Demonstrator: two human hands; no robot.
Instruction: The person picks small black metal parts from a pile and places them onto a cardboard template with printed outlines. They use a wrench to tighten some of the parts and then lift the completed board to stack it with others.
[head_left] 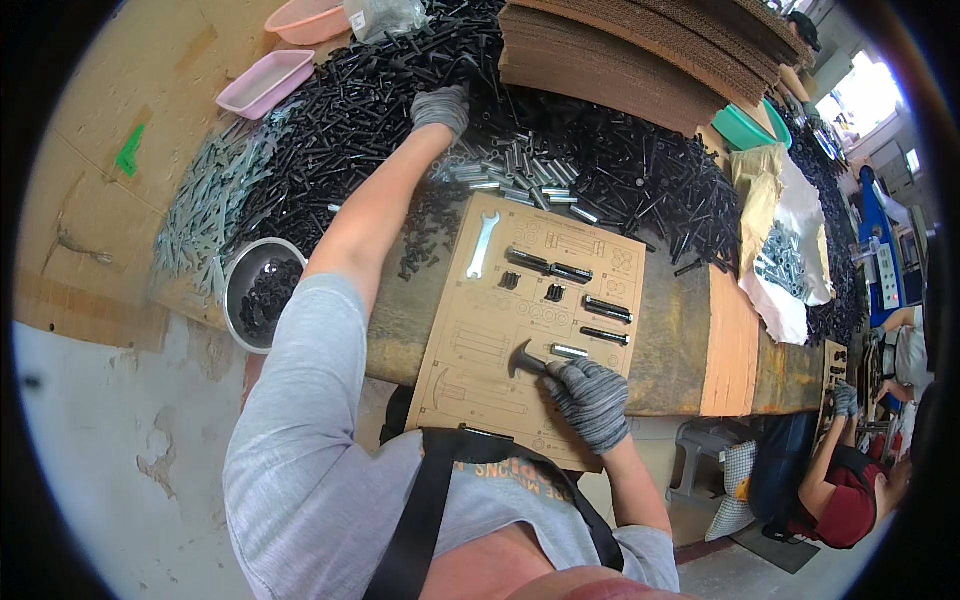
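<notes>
In the head view, the left hand [440,110] is at the black bolts [350,120] on the tabletop [665,350]; I cannot tell whether its fingers grip any. The right hand [590,402] grasps the hammer [524,359] over the board [462,310].

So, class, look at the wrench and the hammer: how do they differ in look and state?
The wrench is silvery, while the hammer's head is dark. The wrench lies unheld; the hammer is held in the right grip. Both are hand tools within the outline of the brown board.
</notes>
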